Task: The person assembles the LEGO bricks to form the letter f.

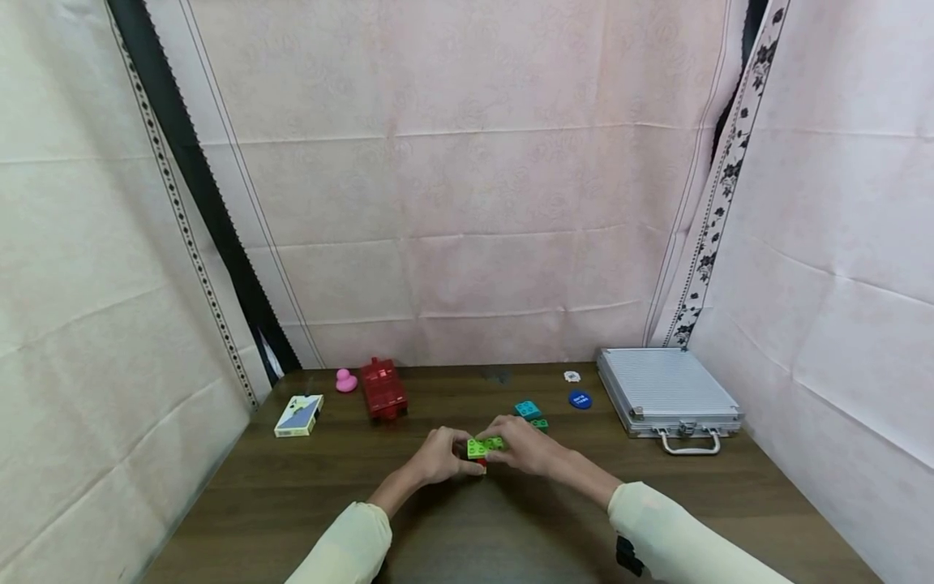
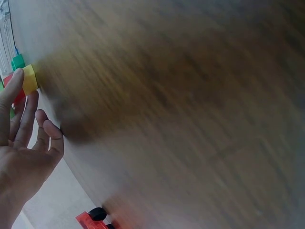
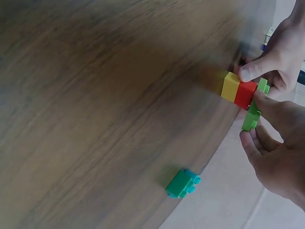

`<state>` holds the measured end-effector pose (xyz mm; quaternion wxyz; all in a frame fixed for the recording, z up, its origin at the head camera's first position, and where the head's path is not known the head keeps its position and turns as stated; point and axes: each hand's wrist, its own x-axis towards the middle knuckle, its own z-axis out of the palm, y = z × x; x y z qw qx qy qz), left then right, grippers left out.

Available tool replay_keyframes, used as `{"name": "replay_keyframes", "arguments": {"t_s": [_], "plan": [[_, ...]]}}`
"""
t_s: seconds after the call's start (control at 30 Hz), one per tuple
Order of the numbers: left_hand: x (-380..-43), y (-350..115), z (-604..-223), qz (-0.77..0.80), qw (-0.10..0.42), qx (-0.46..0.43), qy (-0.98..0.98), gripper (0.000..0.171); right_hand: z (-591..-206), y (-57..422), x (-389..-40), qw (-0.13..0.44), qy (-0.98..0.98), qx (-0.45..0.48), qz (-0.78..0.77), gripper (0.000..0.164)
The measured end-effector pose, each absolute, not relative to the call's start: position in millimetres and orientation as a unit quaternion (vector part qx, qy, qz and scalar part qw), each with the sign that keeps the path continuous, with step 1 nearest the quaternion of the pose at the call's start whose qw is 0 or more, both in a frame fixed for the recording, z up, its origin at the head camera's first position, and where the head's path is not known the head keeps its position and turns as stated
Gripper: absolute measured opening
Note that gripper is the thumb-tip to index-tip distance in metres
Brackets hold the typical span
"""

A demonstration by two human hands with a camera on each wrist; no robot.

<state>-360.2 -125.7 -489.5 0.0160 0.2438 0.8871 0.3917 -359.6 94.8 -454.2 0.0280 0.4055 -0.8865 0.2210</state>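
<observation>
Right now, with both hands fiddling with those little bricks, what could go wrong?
The left hand and right hand pinch a yellow-and-red brick stack while the light green brick goes on; pressed askew, it might pop apart. A nudge could also scatter the loose green brick nearby.

Light-green brick (image 1: 486, 444), yellow brick (image 3: 230, 86), red brick (image 3: 245, 94), pink duck (image 1: 345, 380)

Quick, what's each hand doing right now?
Left hand: thumb and fingers grip the brick stack.
Right hand: pinches the light green brick on that stack.
</observation>
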Motion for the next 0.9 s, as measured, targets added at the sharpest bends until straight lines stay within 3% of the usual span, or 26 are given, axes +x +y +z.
{"name": "replay_keyframes", "arguments": {"t_s": [0.9], "plan": [[-360,-126,-489,0.388,0.029,0.238,0.890,0.030,-457,109,-360,0.039,-0.893,0.391,0.220,0.038]]}}
